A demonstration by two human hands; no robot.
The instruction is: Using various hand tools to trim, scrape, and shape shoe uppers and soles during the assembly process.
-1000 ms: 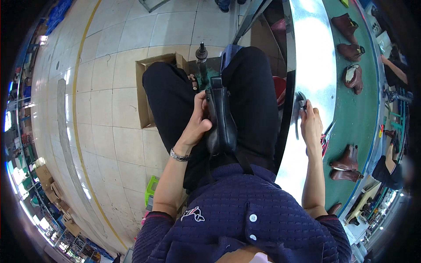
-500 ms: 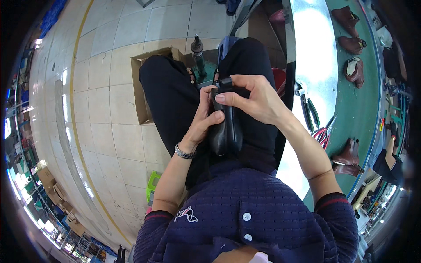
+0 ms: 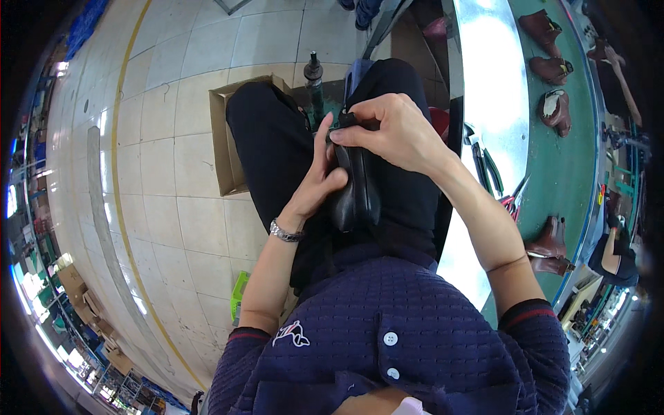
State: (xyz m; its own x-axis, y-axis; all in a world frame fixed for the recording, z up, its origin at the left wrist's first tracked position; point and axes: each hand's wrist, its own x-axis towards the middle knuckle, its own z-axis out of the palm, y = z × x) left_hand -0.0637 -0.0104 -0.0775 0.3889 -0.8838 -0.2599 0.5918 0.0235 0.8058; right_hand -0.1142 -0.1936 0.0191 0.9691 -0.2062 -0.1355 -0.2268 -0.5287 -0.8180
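A black leather shoe (image 3: 358,200) lies between my thighs, its rounded toe toward me. My left hand (image 3: 312,183) is at the shoe's left side, its index finger stretched forward and its thumb by the upper edge. Its other fingers are partly hidden behind the shoe, which it appears to steady. With thumb and fingers closed, my right hand (image 3: 401,135) pinches a black part at the shoe's far end. Whether a small piece is also in that pinch is hidden.
Beyond my knees stands a dark metal post (image 3: 314,86), beside an open cardboard box (image 3: 220,138). A shiny metal bench edge (image 3: 492,69) runs along my right, with pliers (image 3: 484,162) on it. Brown boots (image 3: 543,31) stand on the green surface (image 3: 526,149) beyond.
My right hand has shifted a little away from me and left along the shoe. My left index finger has straightened, and the left thumb has drawn back toward the shoe's edge.
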